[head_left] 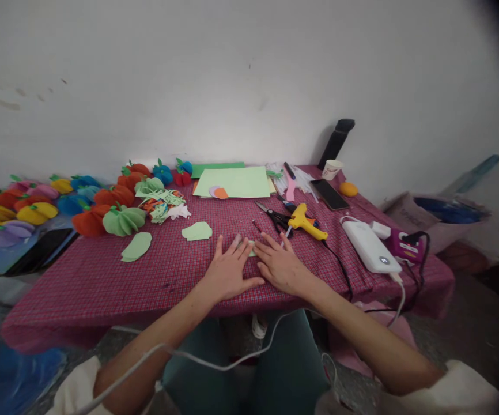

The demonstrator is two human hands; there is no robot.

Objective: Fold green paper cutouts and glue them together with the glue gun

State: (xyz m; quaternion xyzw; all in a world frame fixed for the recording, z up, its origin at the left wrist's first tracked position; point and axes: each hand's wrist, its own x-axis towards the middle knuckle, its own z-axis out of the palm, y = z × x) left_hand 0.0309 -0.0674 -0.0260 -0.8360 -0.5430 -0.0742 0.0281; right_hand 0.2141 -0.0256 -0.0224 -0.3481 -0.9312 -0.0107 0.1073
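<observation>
My left hand [231,268] and my right hand [279,265] lie flat, fingers stretched out, side by side on the red checked tablecloth [102,282]. Between and under their fingertips shows a small light green paper piece [252,248], mostly hidden. A cut green paper shape [197,231] lies just beyond my left hand. A yellow glue gun [305,223] and black scissors [275,216] lie just beyond my right hand.
Folded paper fruits [102,213] in many colours crowd the left end and a side surface. Green paper sheets [234,181], a phone [329,193], a paper cup [331,169], a white power bank [370,246] with cables and an orange ball [348,189] lie at the back and right.
</observation>
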